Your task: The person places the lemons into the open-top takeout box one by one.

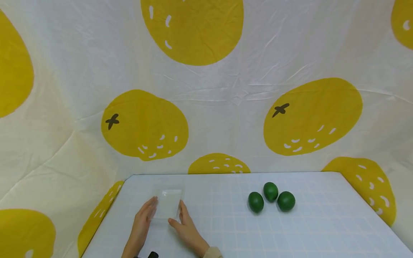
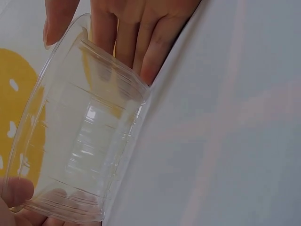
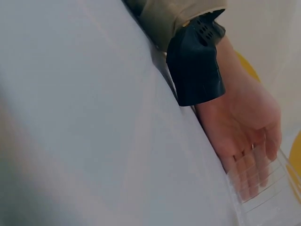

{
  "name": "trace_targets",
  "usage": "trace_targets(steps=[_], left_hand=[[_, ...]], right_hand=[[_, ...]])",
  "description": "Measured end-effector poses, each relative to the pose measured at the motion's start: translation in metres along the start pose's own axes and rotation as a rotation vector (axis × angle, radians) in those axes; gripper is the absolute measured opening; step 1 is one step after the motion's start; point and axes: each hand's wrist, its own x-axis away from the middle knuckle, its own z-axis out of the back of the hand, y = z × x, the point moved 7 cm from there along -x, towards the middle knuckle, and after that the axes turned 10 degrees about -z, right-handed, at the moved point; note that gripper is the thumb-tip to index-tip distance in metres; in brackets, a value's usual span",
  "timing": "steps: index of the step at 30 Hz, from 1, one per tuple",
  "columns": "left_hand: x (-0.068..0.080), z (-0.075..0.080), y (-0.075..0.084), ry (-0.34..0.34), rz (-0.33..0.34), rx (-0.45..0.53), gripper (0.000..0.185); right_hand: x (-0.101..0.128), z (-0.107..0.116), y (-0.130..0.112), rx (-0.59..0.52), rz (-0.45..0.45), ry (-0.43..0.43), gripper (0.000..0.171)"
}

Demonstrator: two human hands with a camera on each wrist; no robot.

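Clear plastic tub point(image 1: 167, 204), faint against bench point(image 1: 322, 229); my left hand point(image 1: 142, 224) and right hand point(image 1: 185, 227) flank it, fingers straight, touching its sides.

Beige sleeve cuff point(image 3: 181, 19) — black wrist-mounted device point(image 3: 197, 66).

Clear glossy ribbed plastic container point(image 1: 167, 203)

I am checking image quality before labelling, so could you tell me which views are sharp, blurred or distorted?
Head view: evenly lit and sharp, wide-angle bending at the edges; the clear container is faint against the pale table. Left wrist view: container ribs crisp with small glare, left hand close and slightly soft. Right wrist view: foreground table smeared and out of focus; the black wrist mount is fairly sharp.
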Motion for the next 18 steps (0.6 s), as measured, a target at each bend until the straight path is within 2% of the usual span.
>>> trace_targets(steps=[7, 12, 18], left_hand=[[0.001, -0.013, -0.002, 0.028, -0.001, -0.022, 0.048], [0.005, -0.03, -0.004, 0.035, -0.001, -0.103, 0.049], [0.015, -0.05, -0.003, 0.054, -0.026, -0.184, 0.053]], right_hand=[[0.005, 0.015, 0.002, 0.014, 0.003, -0.02, 0.08], [0.014, 0.032, 0.0, 0.051, 0.01, -0.01, 0.079], [0.023, 0.05, -0.003, 0.062, 0.024, -0.05, 0.077]])
